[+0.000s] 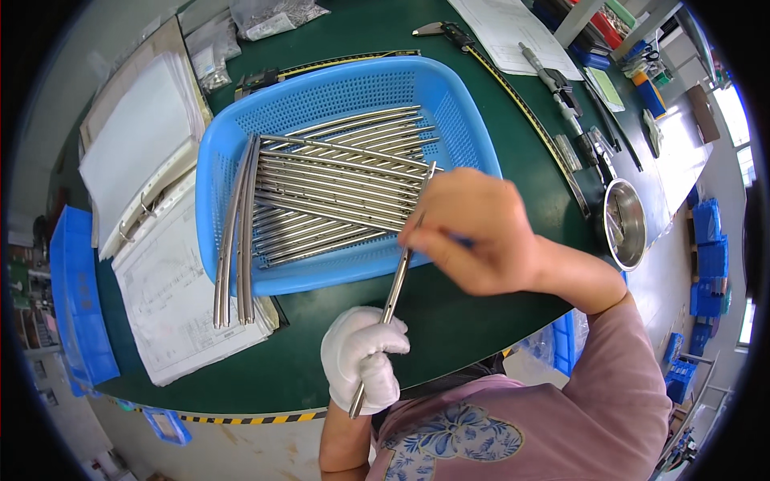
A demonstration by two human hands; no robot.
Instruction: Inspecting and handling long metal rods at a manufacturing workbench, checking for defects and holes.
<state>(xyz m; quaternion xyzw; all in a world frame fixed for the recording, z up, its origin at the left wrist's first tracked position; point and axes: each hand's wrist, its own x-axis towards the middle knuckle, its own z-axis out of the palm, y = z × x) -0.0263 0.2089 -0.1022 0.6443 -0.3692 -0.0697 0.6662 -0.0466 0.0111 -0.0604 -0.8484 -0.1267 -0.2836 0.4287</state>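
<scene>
My left hand (365, 357), in a white glove, is closed around the lower part of a slim metal rod (395, 293) with small holes along it. The rod slants up and away to the right. My bare right hand (473, 228), slightly blurred, pinches near its upper end with thumb and fingers. Beyond my hands stands a blue perforated plastic basket (345, 84) holding many similar metal rods (329, 184), mostly lying crosswise. Several rods (245, 232) rest over the basket's left front rim, their ends sticking out toward me.
An open ring binder (152, 184) with drawings lies left of the basket. Calipers (457, 36), a micrometer (553, 84) and a steel bowl (626, 224) lie to the right. Plastic bags of small parts (277, 16) are behind. A blue bin (80, 297) stands at the far left.
</scene>
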